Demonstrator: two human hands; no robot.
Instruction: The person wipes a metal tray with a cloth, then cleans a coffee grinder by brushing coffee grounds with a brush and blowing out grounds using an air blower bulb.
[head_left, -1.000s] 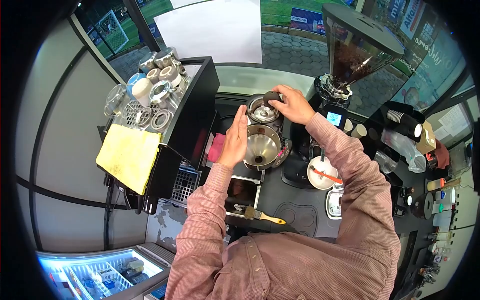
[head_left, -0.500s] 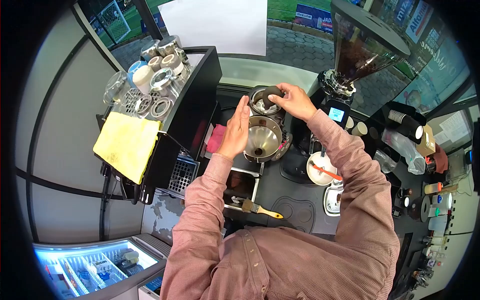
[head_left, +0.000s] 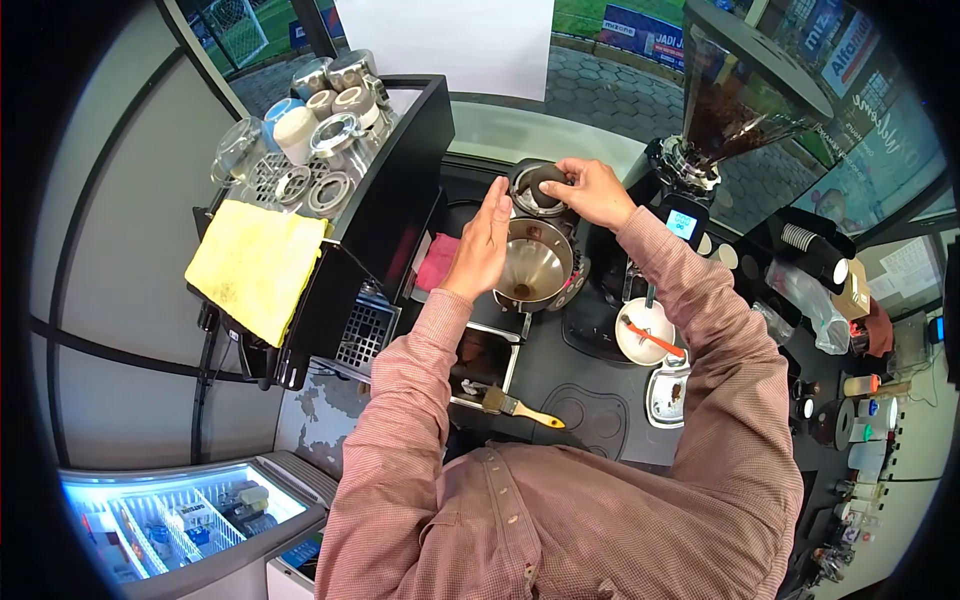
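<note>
My right hand (head_left: 597,193): thumb and fingers pinched on dark rounded piece (head_left: 547,184), over metal-rimmed top (head_left: 522,203) just behind steel funnel (head_left: 540,262). My left hand (head_left: 484,244): fingers straight, together, gripping nothing visible, upright beside funnel's left rim; contact there, can't tell.

Dark rounded piece (head_left: 544,184), partly hidden

Dark counter (head_left: 541,368) | on top: dark contoured mat (head_left: 590,420) | small metal tray (head_left: 660,415) | coffee grinder (head_left: 686,180)
</note>
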